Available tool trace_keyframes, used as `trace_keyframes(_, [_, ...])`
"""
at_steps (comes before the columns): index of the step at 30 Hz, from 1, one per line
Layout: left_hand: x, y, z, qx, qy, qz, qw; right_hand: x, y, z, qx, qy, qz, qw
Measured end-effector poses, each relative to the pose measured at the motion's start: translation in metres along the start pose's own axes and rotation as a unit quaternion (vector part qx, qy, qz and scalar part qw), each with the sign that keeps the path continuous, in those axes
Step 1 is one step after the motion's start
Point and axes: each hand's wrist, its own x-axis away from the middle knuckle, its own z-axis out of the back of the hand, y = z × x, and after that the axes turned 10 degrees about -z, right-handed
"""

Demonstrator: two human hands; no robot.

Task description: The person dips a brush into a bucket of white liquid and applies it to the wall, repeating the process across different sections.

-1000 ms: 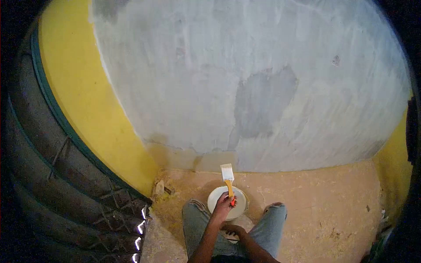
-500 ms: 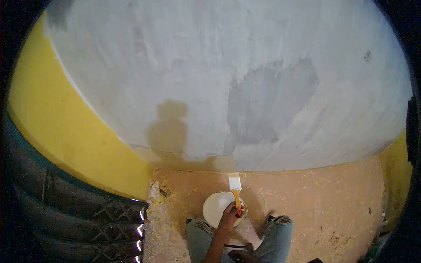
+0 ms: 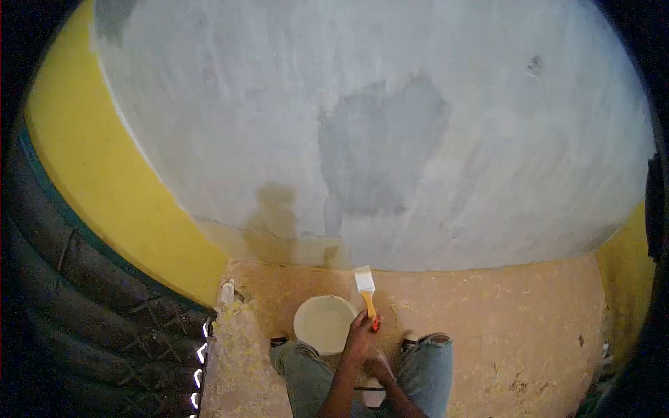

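My left hand [image 3: 360, 330] is closed round the handle of a paintbrush [image 3: 368, 296], which has pale bristles, a yellow handle and a red end. Its bristles point up, away from me, towards the foot of the wall. My right hand [image 3: 376, 364] is close beside my left wrist; its fingers are too blurred to make out. Just left of the brush stands a round bucket [image 3: 295, 327] with a pale, cream-coloured content. The bucket is on the floor in front of my knees.
A grey-white patchy wall [image 3: 244, 125] rises ahead, with a darker grey patch in its middle. Yellow wall [image 3: 104, 160] borders it at left, above dark metal shutter-like panels [image 3: 90, 299]. The brown floor [image 3: 502, 320] is spotted with paint. My jeans-covered knees [image 3: 428, 362] flank my hands.
My right hand has come up beside my left wrist. The brush, still in my left hand, now tilts slightly left. The view has shifted to the right, and more of the bucket shows.
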Motion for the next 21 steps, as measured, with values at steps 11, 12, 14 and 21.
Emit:
trace_keyframes(11, [0.073, -0.021, 0.004, -0.012, 0.014, -0.011, 1.0, 0.066, -0.111, -0.017, -0.006, -0.117, 0.076, 0.99])
trace_keyframes(12, [0.072, -0.019, 0.006, -0.014, 0.016, -0.015, 1.0, 0.068, -0.113, -0.023, 0.043, -0.123, 0.074, 0.989])
trace_keyframes(14, [0.073, -0.014, 0.015, -0.357, -0.002, -0.148, 0.922, 0.039, -0.101, -0.032, 0.023, -0.108, 0.066, 0.992])
trace_keyframes(21, [0.014, -0.067, 0.175, -0.303, 0.079, 0.211, 0.926, -0.114, -0.02, -0.013, 0.158, -0.051, 0.123, 0.978])
